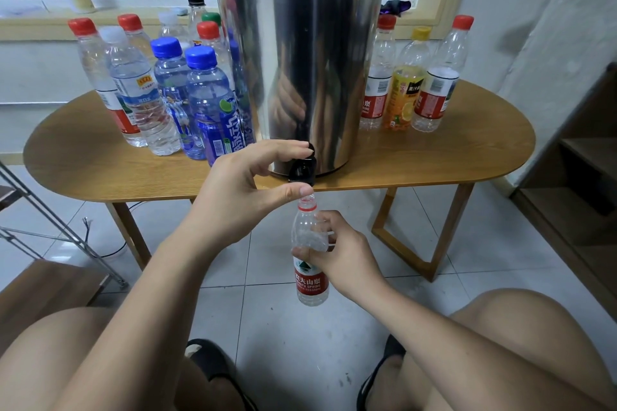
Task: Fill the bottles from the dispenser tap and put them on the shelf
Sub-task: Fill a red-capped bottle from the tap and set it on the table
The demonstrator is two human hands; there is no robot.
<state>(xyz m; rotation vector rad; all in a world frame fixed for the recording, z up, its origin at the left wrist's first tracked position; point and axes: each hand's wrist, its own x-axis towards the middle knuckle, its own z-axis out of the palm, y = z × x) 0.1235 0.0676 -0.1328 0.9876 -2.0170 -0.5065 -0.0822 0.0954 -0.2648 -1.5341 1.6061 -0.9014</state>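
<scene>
A tall steel dispenser [307, 43] stands on the oval wooden table [434, 160], with its black tap [302, 170] at the front edge. My left hand [240, 190] pinches the tap, fingers over its top and thumb beneath the spout. Directly under the spout is an uncapped clear bottle with a red label [309, 280]. My right hand [344, 253] grips it around the middle and holds it upright, its mouth touching my left thumb. Whether water is flowing cannot be seen.
Several capped bottles [167, 93] crowd the table left of the dispenser, and three more [407, 83] stand to its right. A wooden shelf [581, 160] is at the right wall. A metal rack [50, 217] and a wooden surface [43, 284] are at the left. My knees fill the bottom.
</scene>
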